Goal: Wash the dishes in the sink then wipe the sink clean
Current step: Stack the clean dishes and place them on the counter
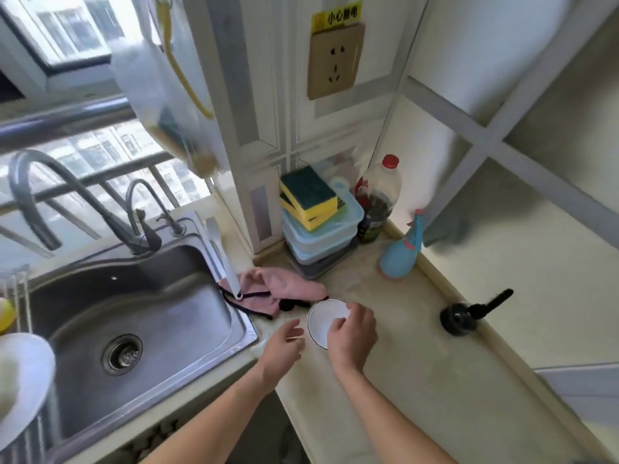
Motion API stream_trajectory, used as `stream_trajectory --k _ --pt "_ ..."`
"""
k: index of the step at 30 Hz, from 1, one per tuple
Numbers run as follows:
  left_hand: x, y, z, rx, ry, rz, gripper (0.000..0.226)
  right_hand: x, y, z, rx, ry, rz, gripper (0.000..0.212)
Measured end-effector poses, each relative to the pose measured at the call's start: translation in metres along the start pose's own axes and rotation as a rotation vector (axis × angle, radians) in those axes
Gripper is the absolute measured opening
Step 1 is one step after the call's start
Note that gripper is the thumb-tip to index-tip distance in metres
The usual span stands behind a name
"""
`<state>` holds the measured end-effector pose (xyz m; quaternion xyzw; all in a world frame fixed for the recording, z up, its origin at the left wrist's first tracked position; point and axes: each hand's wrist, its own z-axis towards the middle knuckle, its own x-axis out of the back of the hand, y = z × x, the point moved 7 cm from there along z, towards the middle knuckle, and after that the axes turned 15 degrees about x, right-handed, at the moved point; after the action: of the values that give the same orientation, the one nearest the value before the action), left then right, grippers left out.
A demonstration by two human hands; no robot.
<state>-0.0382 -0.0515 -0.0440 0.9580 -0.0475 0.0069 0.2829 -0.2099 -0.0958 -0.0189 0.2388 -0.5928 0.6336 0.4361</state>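
Observation:
A small white bowl [322, 320] with a dark rim sits on the beige counter just right of the steel sink [140, 316]. My right hand [353, 333] grips the bowl's right rim, fingers curled over its edge. My left hand [283, 346] hovers beside the bowl's left side, fingers relaxed, holding nothing. The sink basin holds no dishes; its drain [121, 356] is visible. A pink cloth [278, 289] with dark trim lies at the sink's right corner, behind the bowl.
Two faucets [140, 226] rise behind the sink. A white plate [23, 380] stands in a rack at the left. Yellow-green sponges [308, 195] top stacked blue containers. An oil bottle [380, 199], blue spray bottle [402, 252] and black sink stopper [469, 314] stand along the wall.

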Motion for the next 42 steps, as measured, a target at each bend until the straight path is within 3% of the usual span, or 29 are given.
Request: stream_trajectory --k 2,6,13,18,21,24,30,34,39,42 --pt "0.027 -0.003 -0.009 -0.059 0.134 -0.029 0.042 -0.001 -0.039 0.002 0.157 0.038 0.039 0.029" --pt "0.117 -0.009 -0.045 -0.178 0.420 -0.068 0.033 -0.041 -0.138 -0.009 0.330 -0.105 0.319 0.018" --pt "0.330 -0.080 -0.147 -0.112 1.067 -0.360 0.025 -0.142 -0.325 -0.106 0.534 -0.647 0.525 0.018" --pt "0.433 -0.151 -0.194 0.013 1.325 -0.381 0.026 -0.195 -0.423 -0.189 0.528 -0.974 0.516 0.017" --pt "0.478 -0.181 -0.196 0.138 1.289 -0.402 0.048 -0.221 -0.456 -0.225 0.381 -1.118 0.480 0.037" --pt "0.514 -0.198 -0.181 0.203 1.188 -0.375 0.056 -0.250 -0.481 -0.246 0.297 -1.200 0.475 0.062" --pt "0.553 -0.206 -0.156 0.244 1.020 -0.445 0.049 -0.289 -0.503 -0.248 0.155 -1.138 0.365 0.095" --pt "0.559 -0.204 -0.147 0.252 1.006 -0.509 0.052 -0.293 -0.506 -0.250 0.119 -1.134 0.348 0.111" --pt "0.547 -0.203 -0.146 0.301 1.033 -0.565 0.056 -0.291 -0.497 -0.246 0.063 -1.094 0.398 0.109" --pt "0.533 -0.185 -0.152 0.246 1.066 -0.572 0.057 -0.279 -0.491 -0.226 0.063 -1.058 0.439 0.094"
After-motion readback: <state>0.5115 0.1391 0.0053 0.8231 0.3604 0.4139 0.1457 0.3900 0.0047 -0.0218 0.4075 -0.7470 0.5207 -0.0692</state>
